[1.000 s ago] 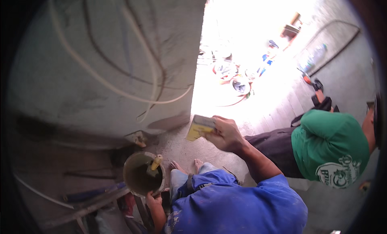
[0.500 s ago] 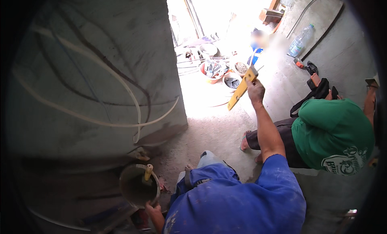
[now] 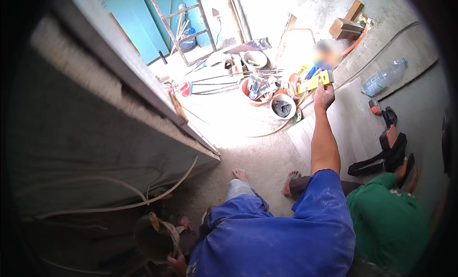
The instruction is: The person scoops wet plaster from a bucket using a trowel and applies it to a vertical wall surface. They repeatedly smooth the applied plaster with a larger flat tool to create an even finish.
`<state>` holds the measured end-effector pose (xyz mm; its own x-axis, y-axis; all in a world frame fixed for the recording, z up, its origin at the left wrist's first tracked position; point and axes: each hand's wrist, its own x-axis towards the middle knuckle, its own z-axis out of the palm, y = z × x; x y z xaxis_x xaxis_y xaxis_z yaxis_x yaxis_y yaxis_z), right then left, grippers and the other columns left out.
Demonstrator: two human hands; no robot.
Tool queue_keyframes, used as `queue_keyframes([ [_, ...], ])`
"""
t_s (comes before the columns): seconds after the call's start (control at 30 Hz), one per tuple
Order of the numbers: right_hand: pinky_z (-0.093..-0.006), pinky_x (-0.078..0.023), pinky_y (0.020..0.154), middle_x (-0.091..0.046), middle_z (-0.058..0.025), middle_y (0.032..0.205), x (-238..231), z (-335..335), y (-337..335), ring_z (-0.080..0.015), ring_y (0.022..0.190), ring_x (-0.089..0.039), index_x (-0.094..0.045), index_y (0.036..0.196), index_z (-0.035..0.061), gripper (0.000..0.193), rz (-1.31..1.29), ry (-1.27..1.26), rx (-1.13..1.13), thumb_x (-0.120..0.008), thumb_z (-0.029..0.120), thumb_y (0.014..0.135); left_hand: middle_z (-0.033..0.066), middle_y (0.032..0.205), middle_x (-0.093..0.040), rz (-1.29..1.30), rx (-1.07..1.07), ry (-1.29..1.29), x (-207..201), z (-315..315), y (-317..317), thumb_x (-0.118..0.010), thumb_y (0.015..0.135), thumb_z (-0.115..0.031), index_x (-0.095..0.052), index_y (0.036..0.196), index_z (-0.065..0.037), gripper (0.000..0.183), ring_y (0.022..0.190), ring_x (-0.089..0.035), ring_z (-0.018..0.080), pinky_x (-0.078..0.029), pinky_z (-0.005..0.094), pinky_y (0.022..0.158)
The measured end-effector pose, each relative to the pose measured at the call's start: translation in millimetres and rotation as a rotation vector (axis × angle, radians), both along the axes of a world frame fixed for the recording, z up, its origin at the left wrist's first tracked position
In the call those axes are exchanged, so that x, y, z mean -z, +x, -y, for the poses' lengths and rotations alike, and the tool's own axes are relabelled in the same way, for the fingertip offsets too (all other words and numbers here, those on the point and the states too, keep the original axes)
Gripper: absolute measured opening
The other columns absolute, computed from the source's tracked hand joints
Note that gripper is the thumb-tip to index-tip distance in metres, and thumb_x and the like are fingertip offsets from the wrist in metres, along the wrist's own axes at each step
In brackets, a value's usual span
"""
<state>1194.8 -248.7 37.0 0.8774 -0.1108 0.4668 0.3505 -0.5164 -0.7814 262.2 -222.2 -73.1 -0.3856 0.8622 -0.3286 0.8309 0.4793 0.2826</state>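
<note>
My right hand [image 3: 324,97] is stretched out forward at arm's length, its fingers closed round one end of a short yellow spirit level [image 3: 311,83]. Low on the left, my left hand [image 3: 177,264] grips the rim of a bucket [image 3: 175,233]. A tool with a pale wooden handle [image 3: 153,221] leans in that bucket; its working end is hidden. The bucket's contents are too dark to make out.
At right a co-worker in a green shirt [image 3: 391,220] crouches beside a black strap [image 3: 367,168]. Ahead are containers [image 3: 283,107], rods and a ladder [image 3: 183,38]. A plastic bottle [image 3: 384,77] lies at right. Loose tubes [image 3: 119,206] hang along the left wall.
My view has swung left, bringing the ladder and turquoise wall into sight. My right arm reaches further forward with the spirit level. The co-worker in green is bent lower. My left hand stays on the bucket.
</note>
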Motion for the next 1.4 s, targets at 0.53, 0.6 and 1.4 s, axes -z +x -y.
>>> queue_keyframes([
  [0.53,-0.0326,-0.048,0.042,-0.066,-0.0135,0.076,92.3,-62.3,110.3,-0.0213,0.051,-0.060,-0.040,0.153,0.0066,0.068,-0.565,0.237,-0.061,-0.070,0.015,0.092,0.0252,0.094,-0.072,-0.166,-0.094,0.468,-60.7,21.8,107.6,-0.085,0.080,-0.044,-0.070,0.104,0.002,0.053,0.092,-0.070,0.0458,-0.056,0.0487,0.082],
  [0.6,-0.0317,-0.046,0.040,-0.059,-0.0092,0.072,89.7,-57.1,73.1,-0.0189,0.050,-0.057,-0.054,0.130,0.0031,0.040,-0.650,0.121,-0.021,-0.063,0.020,0.095,0.0253,0.100,-0.071,-0.128,-0.078,0.507,-51.1,15.4,105.1,-0.084,0.081,-0.040,-0.069,0.107,0.001,0.051,0.095,-0.069,0.0460,-0.055,0.0489,0.084],
  [1.4,-0.0499,-0.052,0.089,-0.069,-0.0138,0.106,-17.6,-198.9,-794.4,-0.0351,0.103,-0.066,-0.072,0.106,0.0076,0.024,0.656,-1.218,-2.269,-0.067,0.023,0.089,0.0019,0.079,-0.056,1.220,-1.086,0.575,-69.8,-24.2,-42.3,-0.066,0.079,-0.007,-0.060,0.115,-0.003,0.036,0.060,-0.053,0.0124,-0.040,0.0284,0.047],
])
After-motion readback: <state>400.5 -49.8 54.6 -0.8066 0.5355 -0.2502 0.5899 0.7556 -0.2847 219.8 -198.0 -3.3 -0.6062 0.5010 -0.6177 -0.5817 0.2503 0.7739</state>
